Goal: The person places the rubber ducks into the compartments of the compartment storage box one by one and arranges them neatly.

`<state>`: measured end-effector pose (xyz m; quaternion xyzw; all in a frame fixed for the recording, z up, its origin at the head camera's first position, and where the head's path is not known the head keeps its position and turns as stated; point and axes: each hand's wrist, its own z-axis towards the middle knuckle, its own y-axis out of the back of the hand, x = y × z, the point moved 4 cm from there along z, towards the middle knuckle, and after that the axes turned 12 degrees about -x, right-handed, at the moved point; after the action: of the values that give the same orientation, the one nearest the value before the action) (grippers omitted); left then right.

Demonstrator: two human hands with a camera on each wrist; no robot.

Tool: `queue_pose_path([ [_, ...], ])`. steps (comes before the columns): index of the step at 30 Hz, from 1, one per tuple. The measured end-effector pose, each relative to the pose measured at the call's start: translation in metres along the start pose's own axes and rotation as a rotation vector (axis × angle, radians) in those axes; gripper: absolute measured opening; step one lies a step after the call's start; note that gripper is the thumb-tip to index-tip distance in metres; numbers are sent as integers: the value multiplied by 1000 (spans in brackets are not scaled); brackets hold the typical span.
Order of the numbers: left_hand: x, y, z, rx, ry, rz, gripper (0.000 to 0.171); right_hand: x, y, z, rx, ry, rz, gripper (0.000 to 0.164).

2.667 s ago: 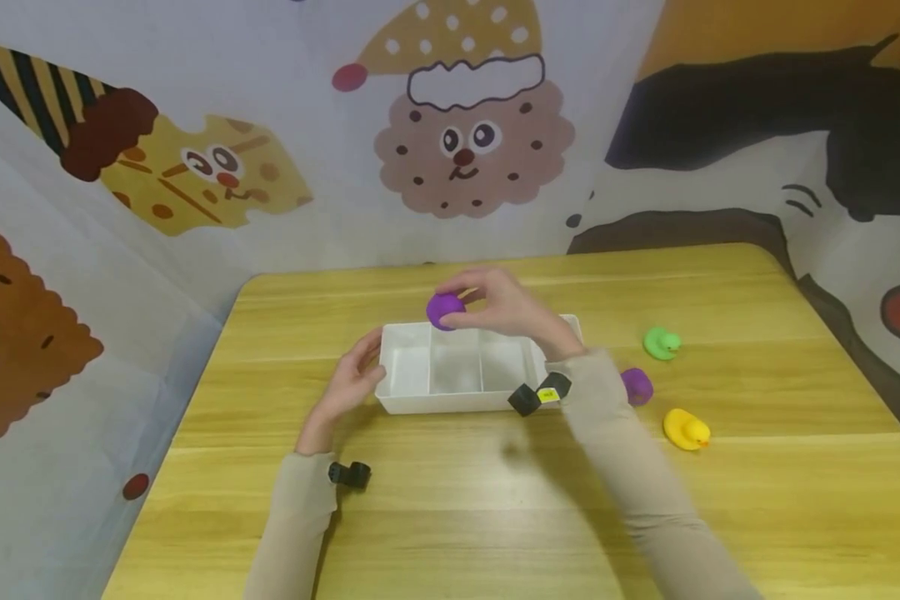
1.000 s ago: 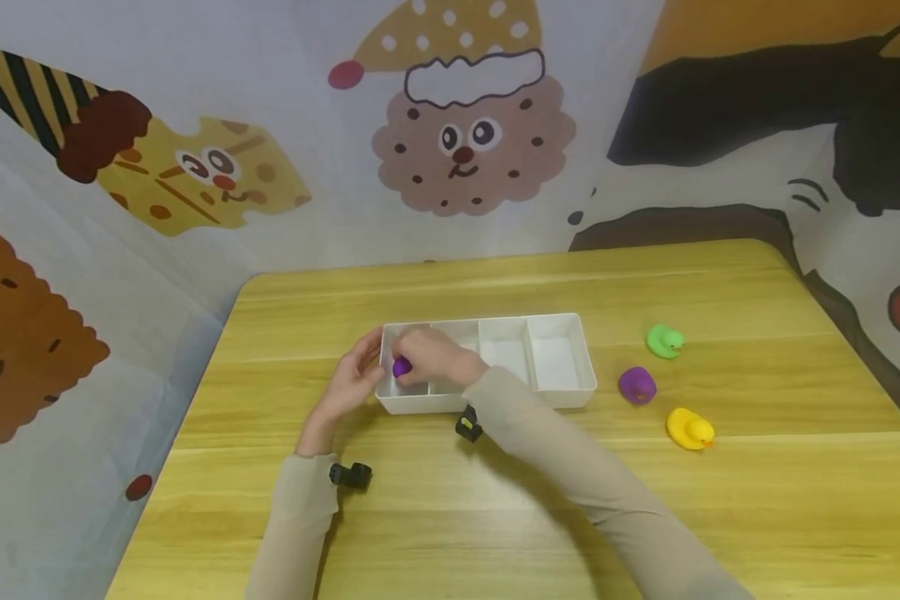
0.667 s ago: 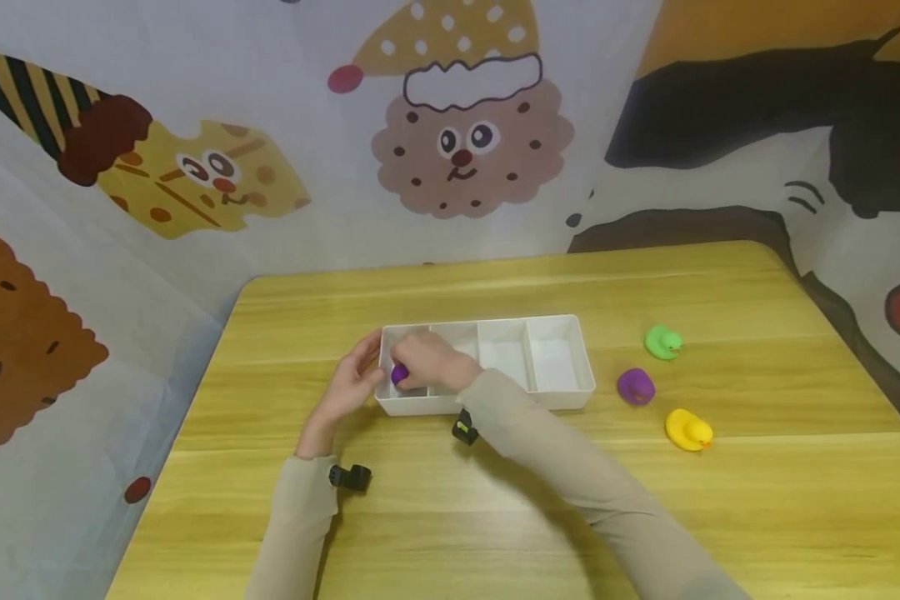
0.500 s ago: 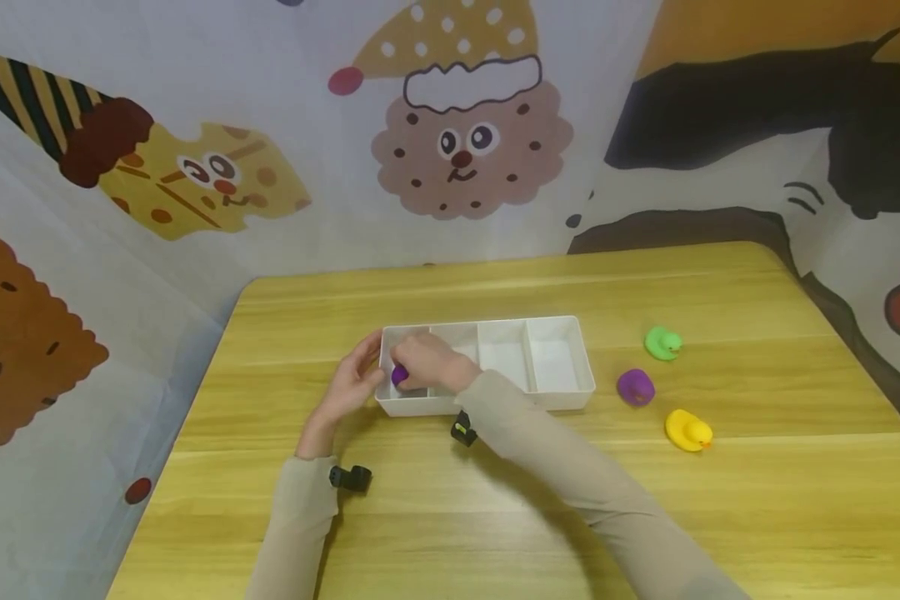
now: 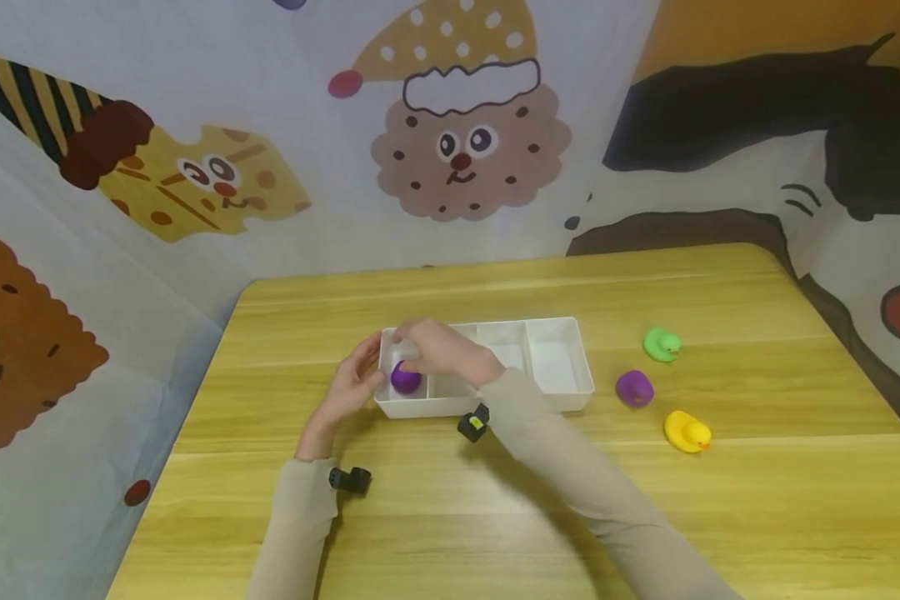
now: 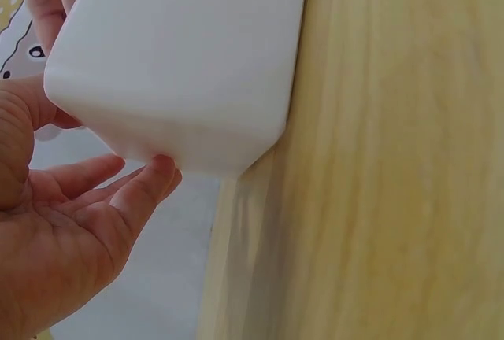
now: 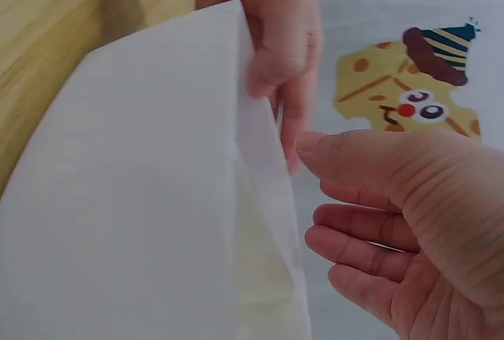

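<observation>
One printed cloth backdrop (image 5: 270, 58) stands behind one wood-grained counter (image 5: 435, 533). Two beige sleeves (image 5: 600, 475) reach in over the counter. Between them sits one white tray (image 5: 450, 407), divided into four compartments in a row. There are two hands. The left hand (image 5: 348, 383) holds the tray's left end, thumb at the rim and fingers against the outer wall. The right hand (image 5: 453, 350) hovers over the leftmost compartments, fingers loosely bent, a gap between them and the thumb, gripping nothing. Two black devices (image 5: 351, 480) sit at the wrists, one each. Right of the tray lie three small toys, apart from one another: one yellow duck (image 5: 687, 432), one purple toy (image 5: 634, 389) and one green duck (image 5: 662, 344). One purple ball (image 5: 405, 382) is in the leftmost compartment, just under the right thumb; whether they touch, I cannot tell.
</observation>
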<state>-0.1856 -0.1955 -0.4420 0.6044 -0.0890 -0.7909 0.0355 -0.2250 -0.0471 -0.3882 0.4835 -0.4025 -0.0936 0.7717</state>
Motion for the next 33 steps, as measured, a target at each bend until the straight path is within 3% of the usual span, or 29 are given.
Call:
queue_pose_path([
  [18,0,0,-1,-9,22,17,60,-5,52,-25,-215,39,82,39],
  [33,-1,-1,-1,-26,35,15,61,-23,84,-44,-313,-3,131,42],
])
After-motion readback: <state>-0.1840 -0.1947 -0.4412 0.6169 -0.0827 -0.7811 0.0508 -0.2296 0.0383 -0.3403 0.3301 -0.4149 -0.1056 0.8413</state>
